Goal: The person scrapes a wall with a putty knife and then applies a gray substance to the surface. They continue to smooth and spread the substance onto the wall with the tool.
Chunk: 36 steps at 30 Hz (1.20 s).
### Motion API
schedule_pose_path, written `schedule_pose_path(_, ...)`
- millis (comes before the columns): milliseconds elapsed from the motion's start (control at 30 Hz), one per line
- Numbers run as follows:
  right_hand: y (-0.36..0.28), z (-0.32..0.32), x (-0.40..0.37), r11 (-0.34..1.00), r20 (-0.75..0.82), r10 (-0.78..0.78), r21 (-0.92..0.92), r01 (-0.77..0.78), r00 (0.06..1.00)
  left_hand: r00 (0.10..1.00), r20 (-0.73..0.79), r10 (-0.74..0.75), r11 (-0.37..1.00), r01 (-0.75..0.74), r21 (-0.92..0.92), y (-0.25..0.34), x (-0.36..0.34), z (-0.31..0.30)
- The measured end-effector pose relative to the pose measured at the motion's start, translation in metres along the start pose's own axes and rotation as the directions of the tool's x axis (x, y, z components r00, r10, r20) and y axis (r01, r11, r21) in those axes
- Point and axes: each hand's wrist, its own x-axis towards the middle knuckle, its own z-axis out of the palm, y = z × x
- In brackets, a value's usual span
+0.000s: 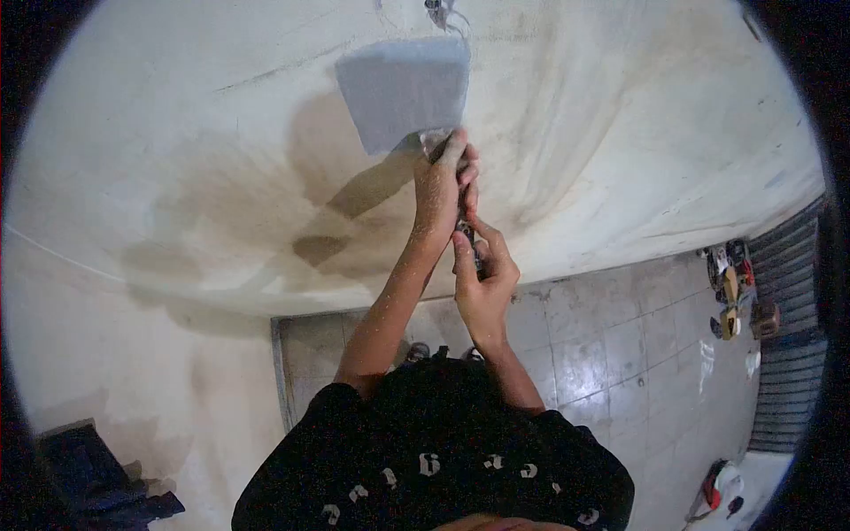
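Observation:
Both hands are raised against a stained, pale wall (584, 115). My left hand (440, 190) is wrapped round a dark tool whose pale, worn tip (434, 142) meets the lower edge of a grey square patch (403, 93) on the wall. Below it, my right hand (485, 270) pinches the lower dark part of the tool (467, 232). Most of the tool is hidden by the fingers. Light specks cover my left hand and forearm.
Grey floor tiles (611, 354) lie below the wall. A ribbed shutter (788, 354) stands at the right, with yellow and black items (729, 288) beside it. Dark cloth (97, 478) is at the lower left. A small fitting (433, 7) sits above the patch.

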Motion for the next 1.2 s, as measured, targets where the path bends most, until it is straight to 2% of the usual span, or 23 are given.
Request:
schedule_pose_path(67,0.006,0.002,0.002,0.998,-0.014,-0.056,-0.027,0.055,0.998,0.999,0.022,0.038,0.999,-0.039,0.014,0.0,0.004,-0.002)
schedule_pose_path(167,-0.013,-0.002,0.009,0.997,-0.011,0.064,-0.04,-0.064,0.998,0.995,0.046,0.087,0.996,-0.087,0.013,0.015,0.002,0.012)
schedule_pose_path(233,-0.013,-0.002,0.008,0.997,-0.012,0.075,-0.029,-0.075,0.997,0.994,0.048,0.099,0.994,-0.101,0.039,0.021,0.003,0.017)
schedule_pose_path(333,0.005,0.001,0.002,0.998,-0.02,-0.068,0.003,0.068,0.998,1.0,-0.015,0.005,1.0,-0.005,0.029,0.005,-0.003,0.004)
schedule_pose_path(433,-0.008,-0.001,0.009,0.993,-0.029,-0.119,0.003,0.119,0.992,0.99,0.075,0.123,0.992,-0.122,-0.012,0.022,0.006,0.018)
schedule_pose_path(500,-0.012,-0.001,0.014,0.989,-0.035,-0.15,-0.017,0.15,0.988,0.995,0.049,0.086,0.996,-0.085,-0.019,0.026,0.006,0.024)
schedule_pose_path(600,0.004,-0.001,0.006,0.989,-0.023,-0.145,-0.039,0.144,0.989,1.0,0.004,0.013,1.0,-0.013,-0.016,-0.001,0.003,0.004)
schedule_pose_path(700,-0.008,-0.005,0.008,0.991,-0.012,-0.117,-0.066,0.116,0.993,1.0,-0.023,-0.006,1.0,0.005,-0.027,0.015,0.002,0.015)
schedule_pose_path(733,-0.013,-0.006,0.009,0.992,-0.013,-0.112,-0.067,0.111,0.994,0.996,0.029,0.083,0.997,-0.083,-0.011,0.022,0.001,0.02)
schedule_pose_path(800,-0.015,-0.002,0.015,0.992,-0.036,-0.126,-0.029,0.125,0.991,0.998,-0.003,0.066,0.998,-0.066,-0.014,0.022,0.003,0.022)
schedule_pose_path(867,-0.007,-0.009,0.007,0.989,-0.019,-0.093,-0.118,0.09,0.996,0.999,-0.014,0.033,0.999,-0.033,-0.017,0.017,-0.001,0.023)
schedule_pose_path(967,-0.013,-0.006,0.019,0.984,-0.017,-0.169,-0.056,0.168,0.985,1.0,-0.003,0.017,0.999,-0.018,-0.031,0.021,0.003,0.023)
schedule_pose_path(1067,-0.021,-0.005,0.017,0.988,-0.042,-0.155,0.0,0.155,0.987,0.987,0.057,0.149,0.988,-0.147,-0.041,0.032,0.005,0.031)
schedule_pose_path(1200,-0.015,-0.008,0.015,0.983,-0.018,-0.168,-0.074,0.166,0.986,0.999,0.03,0.04,0.999,-0.039,-0.028,0.011,0.008,0.015)
